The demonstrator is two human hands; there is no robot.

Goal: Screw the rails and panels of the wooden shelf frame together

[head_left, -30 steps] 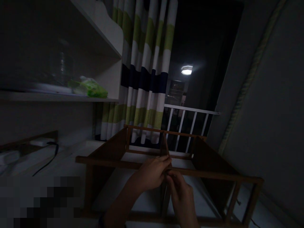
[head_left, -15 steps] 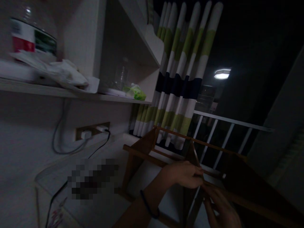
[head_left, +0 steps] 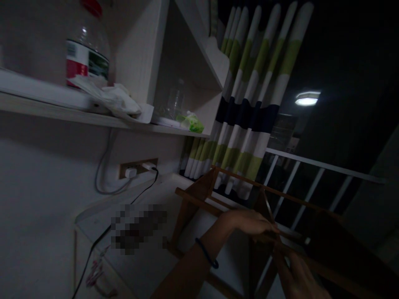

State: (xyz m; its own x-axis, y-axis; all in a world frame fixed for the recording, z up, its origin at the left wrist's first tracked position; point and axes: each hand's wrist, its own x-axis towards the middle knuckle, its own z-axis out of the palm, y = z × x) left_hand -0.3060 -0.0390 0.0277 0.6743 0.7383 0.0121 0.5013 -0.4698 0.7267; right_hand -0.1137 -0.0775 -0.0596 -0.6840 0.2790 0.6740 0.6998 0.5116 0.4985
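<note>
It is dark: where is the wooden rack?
The wooden rack sits lower right in the head view, before the striped curtain, under the left hand.

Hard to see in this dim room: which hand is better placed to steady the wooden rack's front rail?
Probably left. The left hand rests on top of the rail at the middle divider; the right hand sits lower beneath it, partly out of frame.
</note>
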